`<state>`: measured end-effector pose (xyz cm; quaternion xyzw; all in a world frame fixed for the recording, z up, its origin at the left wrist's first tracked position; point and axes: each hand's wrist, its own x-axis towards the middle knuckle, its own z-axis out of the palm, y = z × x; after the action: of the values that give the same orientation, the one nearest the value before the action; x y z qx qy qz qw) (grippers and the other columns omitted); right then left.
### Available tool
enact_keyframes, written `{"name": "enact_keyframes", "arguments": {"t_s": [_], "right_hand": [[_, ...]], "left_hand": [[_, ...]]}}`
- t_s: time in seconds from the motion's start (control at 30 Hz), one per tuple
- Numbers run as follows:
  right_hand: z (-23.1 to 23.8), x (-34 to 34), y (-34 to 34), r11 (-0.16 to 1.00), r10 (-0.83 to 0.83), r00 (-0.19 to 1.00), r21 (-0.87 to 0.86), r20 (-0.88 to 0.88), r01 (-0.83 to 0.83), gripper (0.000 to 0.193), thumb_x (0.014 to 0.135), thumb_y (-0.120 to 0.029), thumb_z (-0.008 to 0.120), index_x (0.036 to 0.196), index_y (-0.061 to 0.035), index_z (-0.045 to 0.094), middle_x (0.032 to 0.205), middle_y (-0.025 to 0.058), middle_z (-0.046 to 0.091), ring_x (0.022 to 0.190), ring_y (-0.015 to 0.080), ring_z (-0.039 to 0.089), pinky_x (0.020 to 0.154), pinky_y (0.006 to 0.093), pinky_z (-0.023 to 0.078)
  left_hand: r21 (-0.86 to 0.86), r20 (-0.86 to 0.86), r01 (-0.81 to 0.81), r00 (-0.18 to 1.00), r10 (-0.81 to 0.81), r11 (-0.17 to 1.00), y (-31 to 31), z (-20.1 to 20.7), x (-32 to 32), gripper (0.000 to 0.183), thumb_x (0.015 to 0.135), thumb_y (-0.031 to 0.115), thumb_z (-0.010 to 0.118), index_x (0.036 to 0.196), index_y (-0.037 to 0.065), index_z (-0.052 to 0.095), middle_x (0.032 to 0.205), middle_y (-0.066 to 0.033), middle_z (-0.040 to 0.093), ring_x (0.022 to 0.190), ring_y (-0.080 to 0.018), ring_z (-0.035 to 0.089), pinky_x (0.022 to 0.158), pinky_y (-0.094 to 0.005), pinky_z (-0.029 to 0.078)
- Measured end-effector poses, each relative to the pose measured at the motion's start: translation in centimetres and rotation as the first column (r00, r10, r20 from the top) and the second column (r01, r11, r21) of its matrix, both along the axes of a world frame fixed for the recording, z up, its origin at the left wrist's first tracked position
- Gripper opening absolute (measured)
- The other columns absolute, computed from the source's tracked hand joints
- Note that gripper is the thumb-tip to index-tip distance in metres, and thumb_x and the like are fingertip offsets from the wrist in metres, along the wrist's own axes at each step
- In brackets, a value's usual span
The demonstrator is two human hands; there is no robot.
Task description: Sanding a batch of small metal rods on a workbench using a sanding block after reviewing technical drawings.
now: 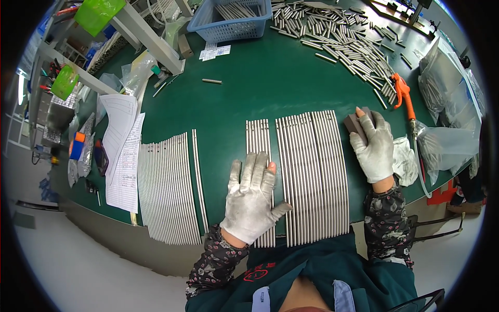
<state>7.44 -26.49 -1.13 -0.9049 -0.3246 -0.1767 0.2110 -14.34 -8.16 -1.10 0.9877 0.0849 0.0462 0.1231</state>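
Down at centre frame, the left hand (253, 200), gloved in grubby white, lies flat with fingers (258, 169) spread open, pressing on a narrow row of long metal rods (258, 138) laid side by side on the green bench (249, 88). Palm and wrist cover the lower half of that row, so only the top ends and a sliver at the bottom show. Thumb tip touches the wide batch of rods (314, 177) just to the right, which runs from mid-frame down to the bench edge, where the ends bend with the lens.

Over at right of centre, the right hand (375, 145) is curled around a small dark block (353, 124), fingers closed on it, the block sitting against the top right corner of the wide batch. Most of the block is hidden under the glove; what it is made of, hard to say.

Left of centre, another fan of rods (166, 190) lies well apart from both hands, with sheets of paper (122, 151) beside it. Upper right, a loose heap of short metal pins (338, 36) spreads out, partly cut by the frame's top edge. A blue basket (228, 28) sits at top centre. An orange air-gun handle (403, 93) lies near the right hand, its hose lost behind clear plastic bags (447, 140).
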Motion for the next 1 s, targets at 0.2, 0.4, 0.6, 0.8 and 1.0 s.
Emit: {"name": "enact_keyframes", "arguments": {"t_s": [0.2, 0.4, 0.6, 0.8, 1.0], "right_hand": [[0.1, 0.0, 0.1, 1.000, 0.001, 1.000, -0.006, -0.006, -0.001, 0.049, 0.076, -0.022, 0.065, 0.124, -0.0096, 0.062, 0.120, 0.0244, 0.056, 0.106, 0.0380, 0.056, 0.091, 0.0443, 0.047], [-0.1, 0.0, 0.1, 1.000, -0.006, 1.000, -0.012, -0.006, 0.006, 0.050, 0.076, -0.022, 0.065, 0.124, -0.0095, 0.062, 0.120, 0.0244, 0.056, 0.107, 0.0381, 0.056, 0.092, 0.0442, 0.047], [2.3, -0.8, 1.6, 0.997, 0.072, 0.997, -0.004, 0.029, -0.072, 0.049, 0.076, -0.023, 0.065, 0.123, -0.0096, 0.062, 0.120, 0.0246, 0.056, 0.106, 0.0379, 0.056, 0.092, 0.0442, 0.047], [5.2, -3.8, 8.6, 0.947, 0.266, 0.959, -0.161, -0.096, -0.278, 0.047, 0.077, -0.026, 0.063, 0.122, -0.0099, 0.064, 0.113, 0.0247, 0.059, 0.101, 0.0360, 0.059, 0.089, 0.0445, 0.048], [2.7, -5.1, 13.1, 0.916, 0.339, 0.940, -0.213, -0.043, -0.340, 0.046, 0.082, -0.034, 0.059, 0.121, -0.0102, 0.064, 0.107, 0.0216, 0.059, 0.097, 0.0335, 0.059, 0.081, 0.0444, 0.050]], "left_hand": [[0.009, 0.007, -0.004, 1.000, 0.004, 1.000, 0.1, -0.1, -0.1, 0.097, 0.070, 0.053, 0.071, 0.143, 0.000, 0.035, 0.146, -0.0226, 0.035, 0.139, -0.0392, 0.028, 0.115, -0.0551, 0.016], [0.006, 0.009, -0.005, 1.000, 0.005, 1.000, 0.0, 0.7, 0.5, 0.096, 0.070, 0.052, 0.072, 0.143, 0.001, 0.035, 0.145, -0.0208, 0.037, 0.139, -0.0387, 0.028, 0.115, -0.0551, 0.016], [-0.031, 0.047, 0.040, 0.998, -0.039, 0.999, -0.2, -0.6, 1.2, 0.095, 0.068, 0.048, 0.075, 0.142, 0.002, 0.038, 0.146, -0.0191, 0.036, 0.140, -0.0358, 0.028, 0.116, -0.0556, 0.014], [-0.027, 0.034, 0.021, 0.999, -0.020, 0.999, -0.1, -0.3, 1.2, 0.091, 0.071, 0.049, 0.073, 0.140, 0.000, 0.040, 0.146, -0.0204, 0.036, 0.140, -0.0364, 0.029, 0.116, -0.0558, 0.013], [-0.048, 0.007, -0.006, 1.000, 0.006, 0.999, -0.2, -0.2, 1.5, 0.091, 0.072, 0.051, 0.071, 0.140, 0.000, 0.040, 0.145, -0.0207, 0.037, 0.140, -0.0360, 0.028, 0.116, -0.0560, 0.014]]}}
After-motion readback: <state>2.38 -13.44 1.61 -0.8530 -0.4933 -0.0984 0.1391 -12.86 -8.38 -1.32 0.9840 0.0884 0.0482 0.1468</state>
